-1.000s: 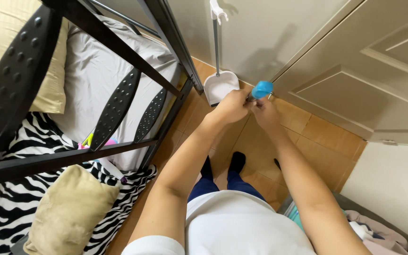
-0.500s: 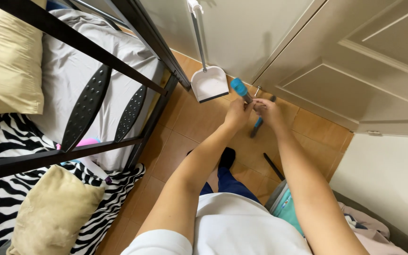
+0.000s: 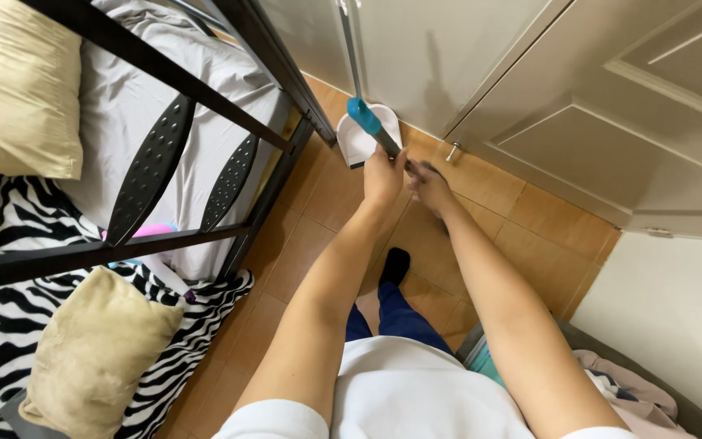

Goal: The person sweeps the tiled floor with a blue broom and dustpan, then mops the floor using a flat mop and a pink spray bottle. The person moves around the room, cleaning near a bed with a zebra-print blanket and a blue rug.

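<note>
A long stick with a blue cap, a broom handle [image 3: 370, 124], slants up toward me over the tiled floor. My left hand [image 3: 383, 176] is closed around it just below the cap. Lower on the same handle sits my right hand [image 3: 430, 185], fingers wrapped on it. Beyond the hands a white dustpan [image 3: 357, 141] stands on the floor against the wall, its thin grey handle [image 3: 350, 45] rising upright. The broom's head is hidden behind my arms.
A black metal bed frame [image 3: 274, 57] with grey sheet, beige pillows [image 3: 95, 349] and zebra-striped blanket fills the left. A cream door [image 3: 611, 106] is at the right, with a doorstop [image 3: 451, 151] by its base. A bin holding clothes [image 3: 619, 378] sits at the lower right.
The view has tilted and moved closer; the blue-capped handle now points up toward the dustpan, and both hands have stayed gripped on it.
</note>
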